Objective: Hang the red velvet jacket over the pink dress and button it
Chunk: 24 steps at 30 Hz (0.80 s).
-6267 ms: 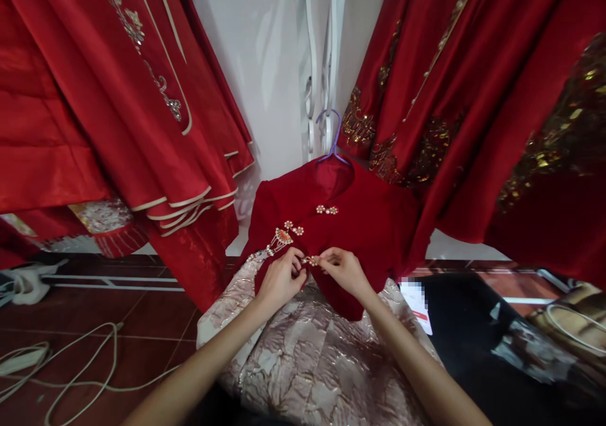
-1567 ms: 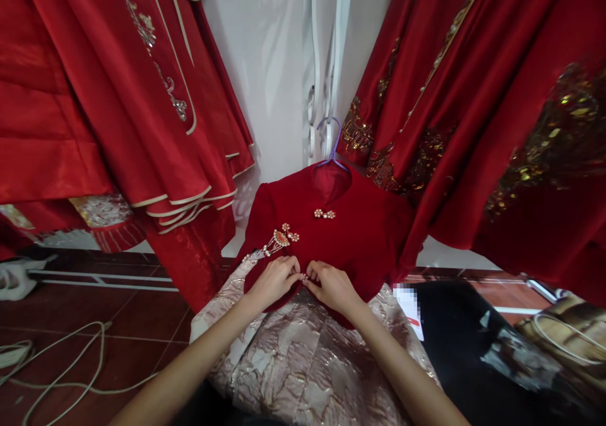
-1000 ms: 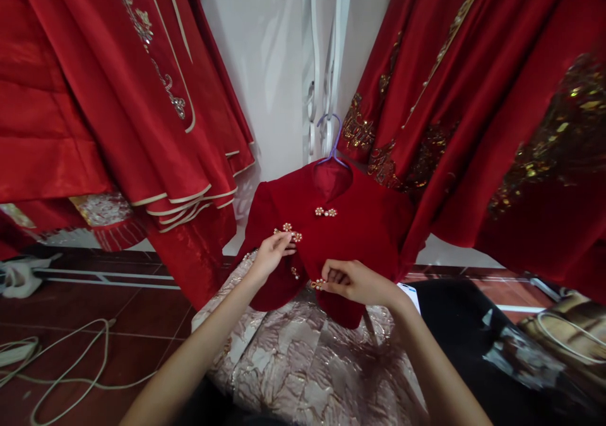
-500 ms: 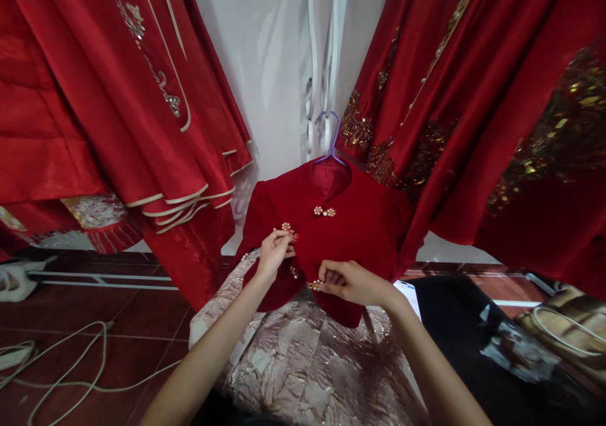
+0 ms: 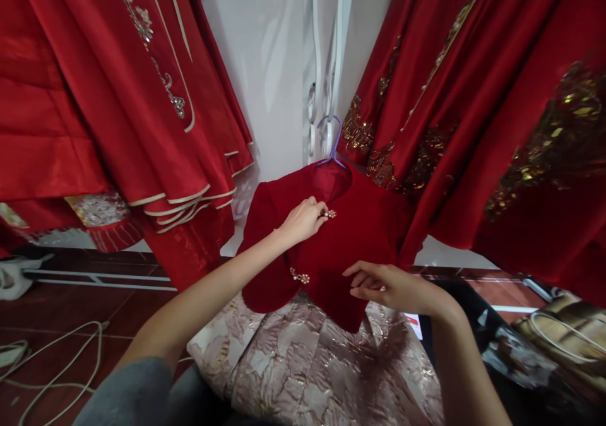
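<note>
I've got the left hand [image 5: 305, 219] pinching the upper clasp [image 5: 332, 214] of the red jacket [image 5: 357, 236], probably to steady it; the right hand [image 5: 388, 286], fingers parted, holds nothing near the lower front. Jacket's on a purple hanger [image 5: 334, 153], over pale cloth [image 5: 298, 356], presumably keeping the front reachable.

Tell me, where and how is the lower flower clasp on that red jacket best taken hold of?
Probably pinch the lower clasp by its rounded flower end, coming from the right. That end looks broader than the small beads beside it and faces the right hand, which is near and holds nothing. The left hand is higher, at the upper clasp.
</note>
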Each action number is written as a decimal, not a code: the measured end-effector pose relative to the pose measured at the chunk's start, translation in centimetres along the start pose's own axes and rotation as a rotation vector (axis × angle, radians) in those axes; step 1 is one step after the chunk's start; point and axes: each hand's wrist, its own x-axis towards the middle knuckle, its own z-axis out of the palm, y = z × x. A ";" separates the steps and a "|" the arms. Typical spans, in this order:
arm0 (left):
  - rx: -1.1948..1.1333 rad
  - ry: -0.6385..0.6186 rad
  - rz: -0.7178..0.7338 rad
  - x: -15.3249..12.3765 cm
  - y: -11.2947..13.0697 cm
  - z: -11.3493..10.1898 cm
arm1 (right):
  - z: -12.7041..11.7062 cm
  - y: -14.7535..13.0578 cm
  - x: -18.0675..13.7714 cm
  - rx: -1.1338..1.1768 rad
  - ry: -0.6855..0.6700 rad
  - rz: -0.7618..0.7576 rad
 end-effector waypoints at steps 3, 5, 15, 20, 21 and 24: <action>0.142 -0.003 0.142 0.8 0.4 -0.3 | 0.0 0.1 0.0 -0.002 -0.004 0.004; 0.184 -0.023 0.272 1.3 0.4 -0.6 | -0.1 0.1 0.0 -0.005 0.007 0.014; 0.172 -0.058 0.385 1.7 -0.4 -1.3 | -0.3 1.0 0.2 0.018 0.083 0.042; 0.019 0.031 0.348 1.1 -1.0 -2.1 | -1.0 1.0 0.8 0.071 0.232 0.024; 0.036 0.046 0.315 1.0 -1.2 -2.3 | -1.1 0.5 1.2 0.116 0.263 0.004; 0.213 0.090 0.229 0.3 -1.7 -2.5 | -1.1 -1.9 4.0 0.347 0.359 -0.095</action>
